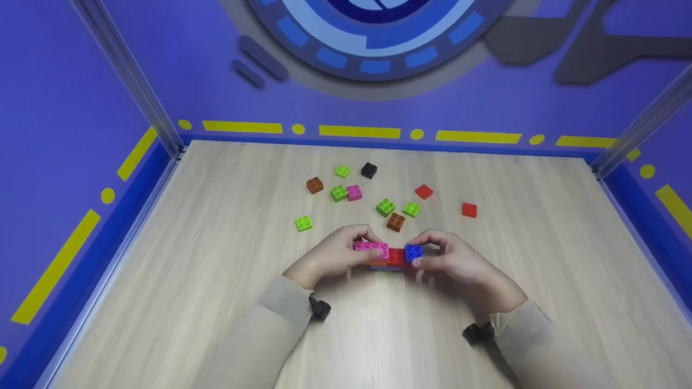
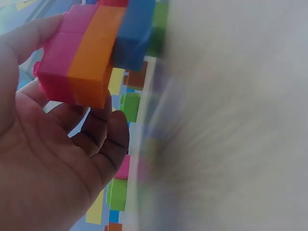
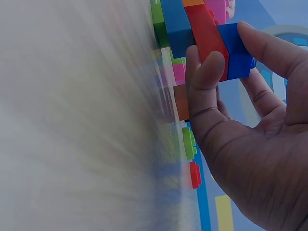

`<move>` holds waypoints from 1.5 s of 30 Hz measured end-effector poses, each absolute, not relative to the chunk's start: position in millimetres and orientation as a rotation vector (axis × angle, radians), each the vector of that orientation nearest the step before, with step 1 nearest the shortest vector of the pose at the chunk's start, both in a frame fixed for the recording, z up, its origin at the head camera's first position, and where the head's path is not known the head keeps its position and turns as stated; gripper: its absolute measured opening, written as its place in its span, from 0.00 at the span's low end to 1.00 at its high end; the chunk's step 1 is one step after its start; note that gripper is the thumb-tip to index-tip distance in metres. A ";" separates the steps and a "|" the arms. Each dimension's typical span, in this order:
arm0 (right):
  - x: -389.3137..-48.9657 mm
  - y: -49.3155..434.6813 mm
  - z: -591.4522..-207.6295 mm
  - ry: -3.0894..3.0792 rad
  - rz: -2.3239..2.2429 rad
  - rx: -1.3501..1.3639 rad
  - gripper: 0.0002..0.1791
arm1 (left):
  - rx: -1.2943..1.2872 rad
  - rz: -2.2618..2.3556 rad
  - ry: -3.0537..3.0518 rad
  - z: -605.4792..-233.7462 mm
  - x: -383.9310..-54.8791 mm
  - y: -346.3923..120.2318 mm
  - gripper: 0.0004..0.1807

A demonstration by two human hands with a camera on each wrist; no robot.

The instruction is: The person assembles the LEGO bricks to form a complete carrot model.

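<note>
Between the hands stands a stack of toy building bricks. Its left top is a pink part [image 1: 369, 246], pinched by my left hand [image 1: 338, 251], over an orange brick [image 2: 94, 57]. At the right end, my right hand [image 1: 462, 262] pinches a small dark blue brick [image 1: 413, 252] sitting on a red brick [image 1: 396, 257]. Under the orange and red bricks runs a lighter blue brick [image 3: 175, 31], with a green brick [image 3: 159, 24] at the bottom. In the right wrist view, fingers also touch the red brick's side. My thumbs and fingers partly hide the stack's ends in the head view.
Loose bricks lie beyond the stack: several green ones [image 1: 385, 207], two brown ones [image 1: 396, 222], a pink one [image 1: 354, 193], a black one [image 1: 369, 170] and two red ones [image 1: 469, 210]. Blue-purple walls [image 1: 378, 116] enclose the wooden table [image 1: 216, 243] at the back and sides.
</note>
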State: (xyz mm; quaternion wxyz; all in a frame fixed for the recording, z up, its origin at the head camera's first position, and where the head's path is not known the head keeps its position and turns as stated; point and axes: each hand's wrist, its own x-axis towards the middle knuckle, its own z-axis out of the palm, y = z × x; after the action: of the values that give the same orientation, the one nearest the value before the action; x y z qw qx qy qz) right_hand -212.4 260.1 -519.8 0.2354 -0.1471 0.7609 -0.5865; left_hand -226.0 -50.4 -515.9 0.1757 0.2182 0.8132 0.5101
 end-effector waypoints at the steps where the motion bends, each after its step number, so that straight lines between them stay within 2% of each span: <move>1: -213.1 259.6 -520.1 2.087 -1.610 -0.408 0.23 | 0.613 1.448 2.308 -516.2 -226.0 -50.1 0.11; 18: -211.8 257.1 -524.4 2.020 -1.646 -0.402 0.24 | 0.530 1.457 2.298 -517.6 -223.6 -45.4 0.07; 26: -216.7 258.8 -502.9 2.157 -1.414 -0.396 0.21 | 0.511 1.461 2.306 -517.9 -220.7 -42.5 0.06; 32: -234.5 260.7 -476.7 2.261 -1.241 -0.355 0.23 | 0.523 1.442 2.318 -516.8 -219.3 -43.0 0.07; 38: -266.9 255.5 -456.9 2.237 -1.345 -0.242 0.27 | 0.525 1.449 2.304 -513.9 -221.1 -43.4 0.08; 45: -303.9 234.6 -449.8 2.349 -1.309 -0.199 0.25 | 0.532 1.460 2.303 -511.8 -221.7 -43.5 0.09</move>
State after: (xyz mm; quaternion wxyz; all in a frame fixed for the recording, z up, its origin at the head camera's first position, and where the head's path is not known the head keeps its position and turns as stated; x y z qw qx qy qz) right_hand -303.9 234.6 -449.8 0.2207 -0.0720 0.8496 -0.4736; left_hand -221.7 -43.5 -511.8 0.1808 0.1883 0.8153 0.5168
